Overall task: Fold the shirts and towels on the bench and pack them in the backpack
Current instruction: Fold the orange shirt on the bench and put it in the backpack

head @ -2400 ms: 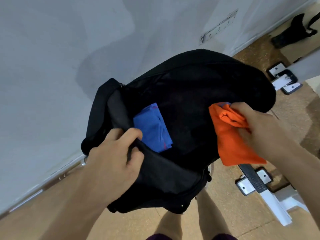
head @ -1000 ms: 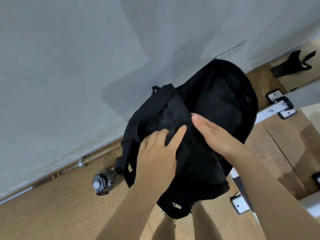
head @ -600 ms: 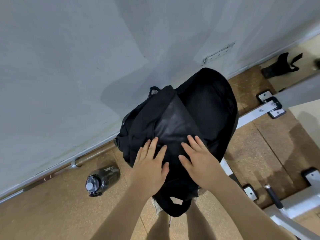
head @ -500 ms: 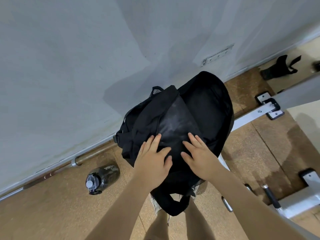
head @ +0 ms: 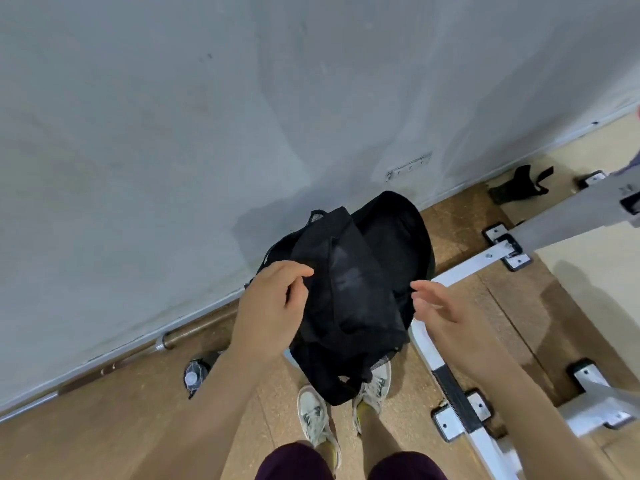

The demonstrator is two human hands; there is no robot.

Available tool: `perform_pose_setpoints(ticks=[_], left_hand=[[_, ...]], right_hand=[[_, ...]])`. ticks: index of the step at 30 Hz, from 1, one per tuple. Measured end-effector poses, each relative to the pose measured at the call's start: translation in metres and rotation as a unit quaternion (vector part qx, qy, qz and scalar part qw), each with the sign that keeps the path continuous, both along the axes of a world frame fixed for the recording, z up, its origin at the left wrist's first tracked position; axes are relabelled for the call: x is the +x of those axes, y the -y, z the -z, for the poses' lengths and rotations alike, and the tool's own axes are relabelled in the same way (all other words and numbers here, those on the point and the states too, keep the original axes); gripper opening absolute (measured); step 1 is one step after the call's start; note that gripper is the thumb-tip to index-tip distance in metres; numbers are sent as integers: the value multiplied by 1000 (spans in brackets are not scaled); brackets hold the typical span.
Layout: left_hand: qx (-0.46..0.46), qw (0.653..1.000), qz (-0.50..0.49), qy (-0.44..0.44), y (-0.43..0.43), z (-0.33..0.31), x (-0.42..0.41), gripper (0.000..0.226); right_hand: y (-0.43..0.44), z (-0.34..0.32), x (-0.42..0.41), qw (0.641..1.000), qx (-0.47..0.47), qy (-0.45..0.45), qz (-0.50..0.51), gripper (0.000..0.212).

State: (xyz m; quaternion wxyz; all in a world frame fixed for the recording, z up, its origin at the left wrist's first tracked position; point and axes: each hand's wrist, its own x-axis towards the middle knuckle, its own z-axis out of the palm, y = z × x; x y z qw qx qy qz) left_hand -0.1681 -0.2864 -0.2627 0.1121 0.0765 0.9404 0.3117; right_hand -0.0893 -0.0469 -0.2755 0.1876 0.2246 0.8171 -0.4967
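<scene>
Fingers of the left hand pinch the flap of the black backpack; the right hand hovers open and empty just right of it. The backpack stands on a cork floor against a grey wall, a bottle at its left, a white metal frame at its right.

Both bare forearms reach forward from the bottom of the view. Left hand shows its back, fingers curled inward, thumb stretched toward the index tip; unclear if it pinches anything. Right hand is loose, fingers relaxed and slightly spread, pointing left, holding nothing.
</scene>
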Motion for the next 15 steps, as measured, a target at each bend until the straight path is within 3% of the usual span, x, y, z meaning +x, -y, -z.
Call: perform_pose_setpoints(ticks=[3, 9, 12, 15], left_hand=[[-5, 1000, 5, 9, 15, -41, 12, 28], [28, 999, 35, -17, 46, -99, 50, 28], [43, 997, 66, -20, 56, -121, 74, 30], [55, 990, 127, -23, 56, -147, 106, 37]], right_hand=[[-12, -50, 21, 998, 50, -24, 2, 23], [-17, -143, 83, 965, 252, -58, -31, 31], [2, -184, 119, 957, 257, -126, 49, 28], [25, -216, 152, 950, 204, -201, 127, 29]])
